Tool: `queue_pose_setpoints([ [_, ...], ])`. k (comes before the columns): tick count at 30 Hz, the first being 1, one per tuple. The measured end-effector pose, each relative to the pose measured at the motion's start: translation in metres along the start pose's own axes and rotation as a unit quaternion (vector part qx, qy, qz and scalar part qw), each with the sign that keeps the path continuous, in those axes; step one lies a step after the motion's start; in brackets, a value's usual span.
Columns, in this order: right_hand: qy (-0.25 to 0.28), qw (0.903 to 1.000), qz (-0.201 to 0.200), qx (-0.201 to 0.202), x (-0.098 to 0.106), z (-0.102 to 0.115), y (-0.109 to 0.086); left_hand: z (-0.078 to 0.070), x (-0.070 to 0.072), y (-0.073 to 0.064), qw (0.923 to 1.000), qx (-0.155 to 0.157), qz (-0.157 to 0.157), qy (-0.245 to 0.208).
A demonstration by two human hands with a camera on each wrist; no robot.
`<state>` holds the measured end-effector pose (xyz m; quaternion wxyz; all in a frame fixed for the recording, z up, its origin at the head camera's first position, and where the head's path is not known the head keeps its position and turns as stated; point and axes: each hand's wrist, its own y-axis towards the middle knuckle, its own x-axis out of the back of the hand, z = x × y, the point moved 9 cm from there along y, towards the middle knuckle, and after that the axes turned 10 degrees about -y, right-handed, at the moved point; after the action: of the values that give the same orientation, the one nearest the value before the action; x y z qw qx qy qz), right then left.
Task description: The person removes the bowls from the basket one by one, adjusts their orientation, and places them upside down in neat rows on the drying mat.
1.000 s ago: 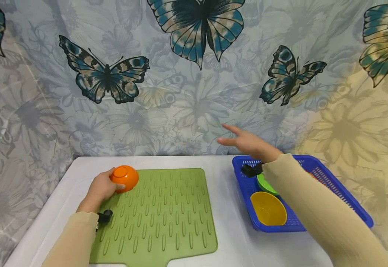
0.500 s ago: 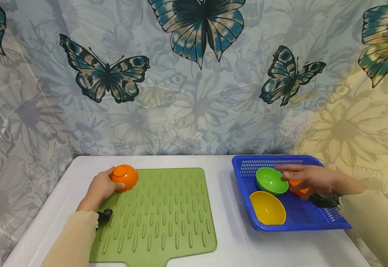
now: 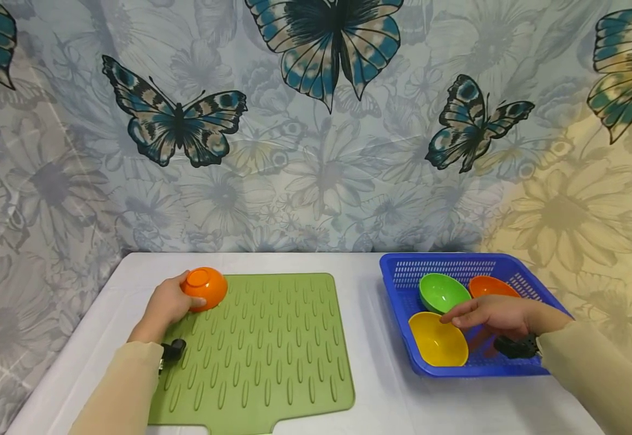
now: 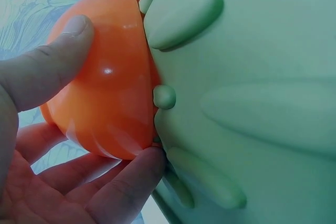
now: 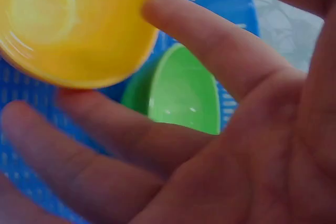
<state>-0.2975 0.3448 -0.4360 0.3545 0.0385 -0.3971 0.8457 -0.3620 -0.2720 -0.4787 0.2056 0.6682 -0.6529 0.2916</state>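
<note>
On my left side, the grip is pinching: the left hand [image 3: 166, 302] holds a glossy, round, orange plastic-looking bowl [image 3: 205, 288], thumb against its outer wall and fingers on the other side. That bowl sits upside down, base up, at the far left corner of a flat green mat with raised oval ridges [image 3: 261, 356]. From the left wrist I see its rim against the ridges.

On my right, the grip is spread: the right hand [image 3: 503, 317] has its fingers apart over a blue rectangular plastic-looking basket with slotted walls [image 3: 403, 266]. The index fingertip overlaps the rim of a deep yellow glossy bowl [image 3: 438, 341]; I cannot tell whether it touches. The yellow bowl lies in the near left part of the basket, its hollow showing. Just behind it is a round, bright green glossy bowl [image 3: 443, 293], and to the right of that a shallow-looking orange-red bowl [image 3: 492, 285], partly hidden by the hand.

Mat and basket lie apart on a white-covered bench [image 3: 376, 362]. Behind hangs a pale fabric backdrop printed with flowers and blue butterflies [image 3: 316, 181].
</note>
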Motion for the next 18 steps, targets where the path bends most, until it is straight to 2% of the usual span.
queue_pose_setpoints([
  [4,-0.012,0.9999,-0.008,-0.009,0.002,0.001,0.002,0.001,0.001,0.001,1.0000,-0.004,-0.003,0.001],
  [13,-0.002,1.0000,0.000,-0.008,0.000,0.000,0.013,0.001,0.001,0.001,1.0000,-0.004,-0.001,-0.001],
  [18,0.019,0.9994,0.026,0.010,-0.003,0.000,0.019,0.002,0.001,0.002,1.0000,-0.005,0.000,-0.004],
])
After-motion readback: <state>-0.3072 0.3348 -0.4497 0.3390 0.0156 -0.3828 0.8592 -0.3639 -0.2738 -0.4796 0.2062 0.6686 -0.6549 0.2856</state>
